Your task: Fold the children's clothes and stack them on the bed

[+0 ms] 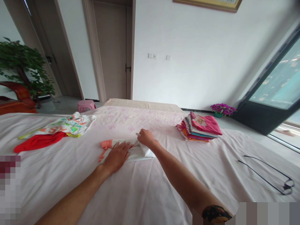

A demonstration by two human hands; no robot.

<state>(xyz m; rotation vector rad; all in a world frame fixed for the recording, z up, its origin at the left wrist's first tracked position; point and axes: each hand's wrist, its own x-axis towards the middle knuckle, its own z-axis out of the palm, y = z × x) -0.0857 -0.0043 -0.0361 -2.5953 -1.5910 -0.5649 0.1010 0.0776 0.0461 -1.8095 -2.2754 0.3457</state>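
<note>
A white garment with orange trim (138, 155), partly folded, lies on the pale sheet (131, 193) in front of me. My left hand (118, 154) rests flat on it, fingers spread, near its orange end. With fingers closed, my right hand (145, 137) pinches a bit of the white cloth at the garment's far edge and lifts it slightly. The garment's print is mostly hidden under my hands.
To the right stands a stack of folded clothes (199, 128), pink on top. Black-framed glasses (267, 170) lie nearer on the right. A white printed shirt (72, 123) and red cloth (41, 142) lie at left. Beyond the bed is a pink stool (86, 106).
</note>
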